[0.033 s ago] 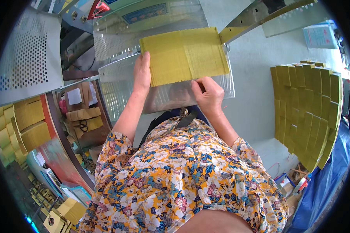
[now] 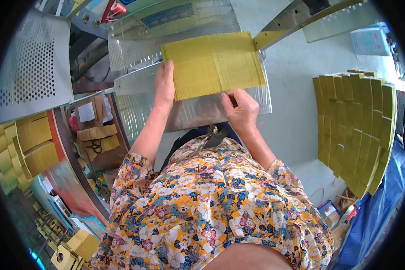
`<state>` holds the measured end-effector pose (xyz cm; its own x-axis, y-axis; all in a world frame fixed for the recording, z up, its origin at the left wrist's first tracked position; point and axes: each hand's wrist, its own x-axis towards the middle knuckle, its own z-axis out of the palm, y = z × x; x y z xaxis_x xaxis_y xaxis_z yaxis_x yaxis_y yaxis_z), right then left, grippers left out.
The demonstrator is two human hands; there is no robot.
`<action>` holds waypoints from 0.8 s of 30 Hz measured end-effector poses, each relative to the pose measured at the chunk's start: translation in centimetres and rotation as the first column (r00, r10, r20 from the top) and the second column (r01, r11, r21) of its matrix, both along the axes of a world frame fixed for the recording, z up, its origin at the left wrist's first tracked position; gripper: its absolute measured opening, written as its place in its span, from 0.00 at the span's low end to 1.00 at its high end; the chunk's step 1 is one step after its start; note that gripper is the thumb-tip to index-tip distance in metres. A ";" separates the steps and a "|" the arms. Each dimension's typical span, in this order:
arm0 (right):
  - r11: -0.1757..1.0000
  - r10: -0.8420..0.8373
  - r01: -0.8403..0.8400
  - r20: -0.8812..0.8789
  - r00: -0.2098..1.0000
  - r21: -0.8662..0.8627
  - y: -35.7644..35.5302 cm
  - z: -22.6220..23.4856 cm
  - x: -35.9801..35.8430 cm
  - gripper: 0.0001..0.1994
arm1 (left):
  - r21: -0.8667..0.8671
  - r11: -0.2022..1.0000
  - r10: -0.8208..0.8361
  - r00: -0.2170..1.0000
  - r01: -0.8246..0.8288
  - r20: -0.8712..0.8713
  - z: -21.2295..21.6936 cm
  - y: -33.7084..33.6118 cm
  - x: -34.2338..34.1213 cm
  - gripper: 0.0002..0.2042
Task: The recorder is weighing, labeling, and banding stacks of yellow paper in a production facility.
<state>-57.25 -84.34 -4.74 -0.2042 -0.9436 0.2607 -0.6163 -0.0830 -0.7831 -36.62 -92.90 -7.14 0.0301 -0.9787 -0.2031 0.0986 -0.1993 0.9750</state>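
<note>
A rectangular yellow stack of paper-like sheets (image 2: 198, 67) with rough edges lies on a shiny metal tray (image 2: 137, 105). A lengthwise seam or overlap shows near its middle. My left hand (image 2: 165, 83) grips its left edge, the thumb on the side and the other fingers mostly hidden. At the near edge, right of the seam, my right hand (image 2: 242, 108) is closed, with fingers curled and thumb pressed in. Its knuckles are up against the sheets; whatever it pinches, if anything, is hidden.
Perforated metal panel (image 2: 27, 63) stands at the left. Slanting metal bar (image 2: 297, 22) crosses at upper right. A tall pile of yellow bundles (image 2: 355, 126) is on the right, beside a blue tarp (image 2: 382, 198). Black scissors (image 2: 96, 145) lie on a left shelf, near more yellow stacks (image 2: 38, 144).
</note>
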 end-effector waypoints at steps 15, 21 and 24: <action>0.998 -0.054 0.051 -0.069 0.996 -0.034 0.1 -0.1 0.1 0.07 | 0.062 0.998 -0.020 1.000 0.020 -0.010 -0.7 0.0 0.4 0.28; 0.994 -0.088 0.083 -0.071 0.994 -0.066 0.1 -0.5 0.3 0.07 | 0.071 0.997 -0.014 1.000 0.013 0.004 -0.9 -0.1 0.5 0.29; 0.990 -0.118 0.109 -0.107 0.987 -0.091 0.3 -1.1 0.5 0.07 | 0.067 0.998 0.004 0.999 -0.008 0.047 -0.6 0.0 0.3 0.28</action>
<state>-56.75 -84.06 -5.80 -0.2735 -0.8895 0.3661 -0.7090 -0.0708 -0.7016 -36.32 -92.86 -7.71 0.0470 -0.9626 -0.2666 0.0544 -0.2641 0.9630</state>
